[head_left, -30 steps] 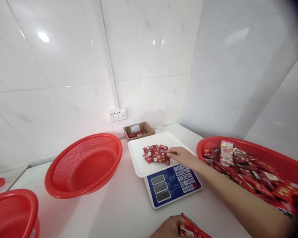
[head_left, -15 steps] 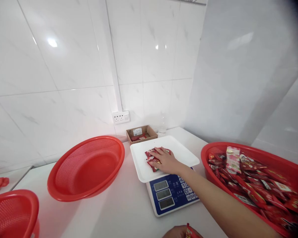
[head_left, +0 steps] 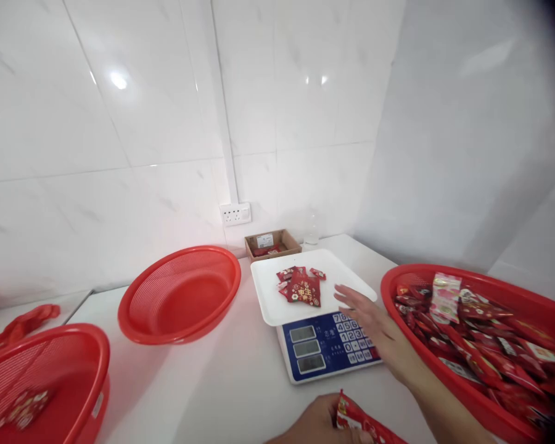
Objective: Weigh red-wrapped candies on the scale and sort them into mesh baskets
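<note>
R hand [head_left: 369, 317] now off the small red printed-plastic pkts [head_left: 304, 291], spread open at right of flat white plastic scale pan [head_left: 335, 274]; pkts lie uncovered on it, prob. pressure-free. L hand [head_left: 315, 424], near, grips long red plastic pkt [head_left: 358, 417].

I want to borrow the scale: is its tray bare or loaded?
Loaded: several red packets lie bunched on the white tray.

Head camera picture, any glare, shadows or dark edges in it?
Head view: bright glare spot on the tiled wall; head view: soft shadow across the white table, blackened upper right corner; head view: scale displays unreadable.
</note>
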`<state>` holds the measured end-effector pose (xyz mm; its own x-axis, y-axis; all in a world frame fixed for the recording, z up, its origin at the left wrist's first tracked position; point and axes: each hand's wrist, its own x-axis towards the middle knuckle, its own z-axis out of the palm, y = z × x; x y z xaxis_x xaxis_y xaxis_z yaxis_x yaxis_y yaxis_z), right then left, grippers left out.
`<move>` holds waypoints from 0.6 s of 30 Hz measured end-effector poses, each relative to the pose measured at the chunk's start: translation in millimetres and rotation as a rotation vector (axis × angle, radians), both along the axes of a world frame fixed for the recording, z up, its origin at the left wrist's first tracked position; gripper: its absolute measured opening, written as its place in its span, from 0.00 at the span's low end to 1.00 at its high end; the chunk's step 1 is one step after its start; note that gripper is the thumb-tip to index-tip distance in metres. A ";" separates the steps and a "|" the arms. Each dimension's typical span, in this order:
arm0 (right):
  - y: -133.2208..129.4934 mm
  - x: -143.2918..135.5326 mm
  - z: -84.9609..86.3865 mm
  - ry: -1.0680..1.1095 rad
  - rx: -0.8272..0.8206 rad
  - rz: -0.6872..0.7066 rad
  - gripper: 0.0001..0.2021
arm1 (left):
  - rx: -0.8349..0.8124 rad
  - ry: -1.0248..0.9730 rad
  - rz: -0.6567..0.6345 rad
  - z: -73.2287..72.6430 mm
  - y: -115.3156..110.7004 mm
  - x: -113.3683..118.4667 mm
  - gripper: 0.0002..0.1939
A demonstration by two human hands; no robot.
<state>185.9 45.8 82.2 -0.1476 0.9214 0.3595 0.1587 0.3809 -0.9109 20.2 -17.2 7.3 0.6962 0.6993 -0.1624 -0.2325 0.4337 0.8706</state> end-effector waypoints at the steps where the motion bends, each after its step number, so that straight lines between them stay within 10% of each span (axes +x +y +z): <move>1: -14.1 8.2 -14.2 0.143 -0.084 0.069 0.25 | 0.015 -0.012 0.033 2.7 -2.0 1.2 0.26; 6: -69.5 19.2 -72.5 0.363 -0.520 0.450 0.32 | 0.323 0.231 0.088 10.6 -14.0 0.6 0.27; 12: -85.0 8.9 -65.6 0.336 -0.665 0.718 0.45 | 0.863 0.595 0.127 17.6 -22.0 -3.6 0.20; 18: -85.0 12.6 -76.7 0.339 -0.685 0.649 0.38 | 1.129 0.718 0.287 34.4 -16.0 -8.7 0.18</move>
<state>198.5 -39.2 5.4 -0.6831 0.7231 -0.1024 -0.2023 -0.3221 -0.9248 11.5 -33.2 41.7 0.5107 0.7952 0.3270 0.4553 -0.5727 0.6817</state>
